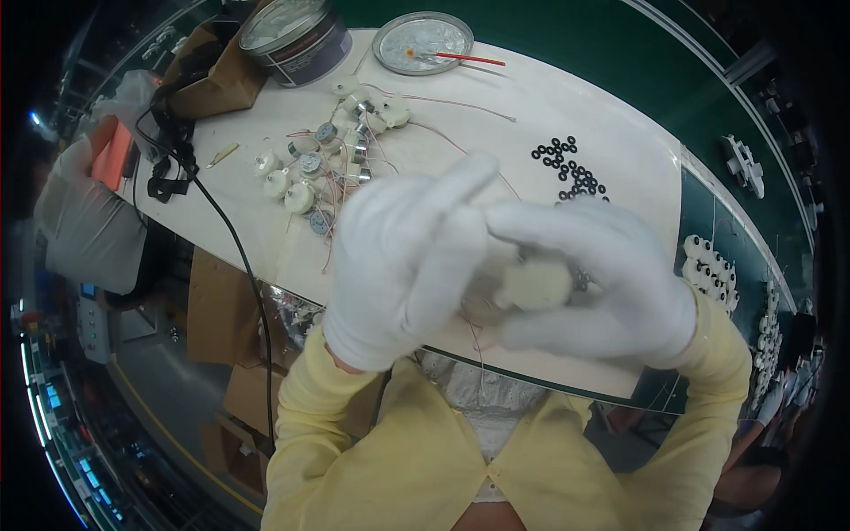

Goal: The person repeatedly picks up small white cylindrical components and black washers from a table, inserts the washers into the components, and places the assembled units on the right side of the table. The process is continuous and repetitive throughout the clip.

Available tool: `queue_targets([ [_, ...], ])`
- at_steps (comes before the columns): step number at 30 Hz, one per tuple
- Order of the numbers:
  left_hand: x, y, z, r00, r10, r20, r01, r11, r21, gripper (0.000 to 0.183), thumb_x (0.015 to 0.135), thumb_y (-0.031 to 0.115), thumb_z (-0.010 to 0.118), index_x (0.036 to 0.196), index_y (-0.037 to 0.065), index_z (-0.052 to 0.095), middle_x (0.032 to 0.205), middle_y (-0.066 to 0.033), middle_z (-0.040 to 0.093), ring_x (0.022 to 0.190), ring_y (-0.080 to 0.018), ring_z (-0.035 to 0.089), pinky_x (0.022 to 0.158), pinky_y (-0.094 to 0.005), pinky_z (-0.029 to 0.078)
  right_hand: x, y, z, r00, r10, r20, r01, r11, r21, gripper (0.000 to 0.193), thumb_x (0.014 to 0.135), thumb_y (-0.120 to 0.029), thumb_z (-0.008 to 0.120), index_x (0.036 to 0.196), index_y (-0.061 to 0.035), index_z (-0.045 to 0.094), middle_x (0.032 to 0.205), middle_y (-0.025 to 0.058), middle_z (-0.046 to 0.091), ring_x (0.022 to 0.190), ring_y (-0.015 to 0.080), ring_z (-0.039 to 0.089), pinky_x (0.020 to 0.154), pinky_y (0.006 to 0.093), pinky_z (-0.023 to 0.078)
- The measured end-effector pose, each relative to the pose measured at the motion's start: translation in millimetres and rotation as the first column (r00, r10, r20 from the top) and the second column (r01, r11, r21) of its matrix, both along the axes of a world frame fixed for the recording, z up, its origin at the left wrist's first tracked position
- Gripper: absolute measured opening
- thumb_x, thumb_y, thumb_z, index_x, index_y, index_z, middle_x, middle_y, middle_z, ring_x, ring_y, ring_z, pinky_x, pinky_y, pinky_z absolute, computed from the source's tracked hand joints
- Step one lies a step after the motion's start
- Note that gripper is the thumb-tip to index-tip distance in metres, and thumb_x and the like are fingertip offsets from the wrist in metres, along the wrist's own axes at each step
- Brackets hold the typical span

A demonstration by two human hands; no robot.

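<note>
Both my hands wear white gloves and meet above the near part of the white table (460, 102). Curled around a small cream plastic motor housing (536, 285) is my right hand (611, 274), its thumb below and its fingers above. Thin wires (478, 343) hang beneath the housing. My left hand (403, 261) is closed close beside it, fingertips pressed together near the right fingertips; whatever they pinch is hidden and blurred. Behind the right hand lie several small black rings (580, 181). Beyond the left hand sits a cluster of small wired motors (310, 165) with cream housings.
A large tin (305, 53) stands at the far left beside a cardboard box (212, 84). A round lid (398, 35) holds a red-handled stick (469, 59). A black cable (232, 226) runs over the left edge. Finished-looking cream parts (710, 274) stand at right.
</note>
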State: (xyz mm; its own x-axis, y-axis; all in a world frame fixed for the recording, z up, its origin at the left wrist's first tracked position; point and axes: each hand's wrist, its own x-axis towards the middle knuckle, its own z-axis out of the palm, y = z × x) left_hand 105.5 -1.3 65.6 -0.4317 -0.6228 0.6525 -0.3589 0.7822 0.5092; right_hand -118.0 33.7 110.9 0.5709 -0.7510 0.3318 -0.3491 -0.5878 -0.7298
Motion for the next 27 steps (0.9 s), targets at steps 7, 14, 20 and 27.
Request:
queue_targets([
  [7, 15, -102, -21, 0.735, 0.538, 0.413, -0.383, 0.831, -0.403, 0.028, 0.094, 0.031, 0.064, 0.11, 0.01, 0.076, 0.089, -0.0092, 0.072, 0.087, -0.0293, 0.067, 0.077, -0.0457, 0.052, -56, 56, 3, 0.941, 0.138, -0.308, -0.078, 0.977, 0.197, 0.059, 0.075, -0.019, 0.081, 0.132, -0.0141, 0.065, 0.072, 0.0032, 0.066, 0.055, 0.0276, 0.061, 0.053, 0.0378, 0.045],
  [14, 5, -124, -38, 0.642, 0.509, 0.573, -0.302, 0.855, -0.422, 0.019, 0.092, 0.031, 0.065, 0.1, 0.017, 0.076, 0.089, -0.005, 0.072, 0.09, -0.028, 0.068, 0.074, -0.045, 0.051, -84, 88, 5, 0.613, 0.025, -0.789, 0.153, 0.977, 0.15, 0.042, 0.077, -0.013, 0.069, 0.119, -0.0163, 0.066, 0.063, 0.0053, 0.061, 0.053, 0.026, 0.061, 0.052, 0.0407, 0.045],
  [20, -2, -105, -48, 0.648, 0.489, 0.584, -0.283, 0.866, -0.412, 0.019, 0.093, 0.03, 0.064, 0.106, 0.02, 0.075, 0.086, -0.0036, 0.07, 0.091, -0.026, 0.068, 0.077, -0.0438, 0.05, -111, 113, 24, 0.737, 0.485, -0.471, -0.01, 0.705, 0.709, 0.05, 0.082, -0.023, 0.073, 0.131, -0.0208, 0.064, 0.064, 0.0022, 0.064, 0.053, 0.0249, 0.062, 0.05, 0.0375, 0.046],
  [27, 1, -108, -47, 0.755, 0.423, 0.501, -0.172, 0.865, -0.472, 0.013, 0.087, 0.026, 0.07, 0.095, 0.02, 0.076, 0.078, -0.004, 0.069, 0.084, -0.0264, 0.067, 0.078, -0.0445, 0.049, -129, 124, 33, 0.904, 0.362, -0.229, -0.067, 0.647, 0.76, 0.062, 0.089, -0.014, 0.069, 0.148, -0.0117, 0.054, 0.081, 0.0002, 0.074, 0.068, 0.0242, 0.071, 0.059, 0.0337, 0.054],
])
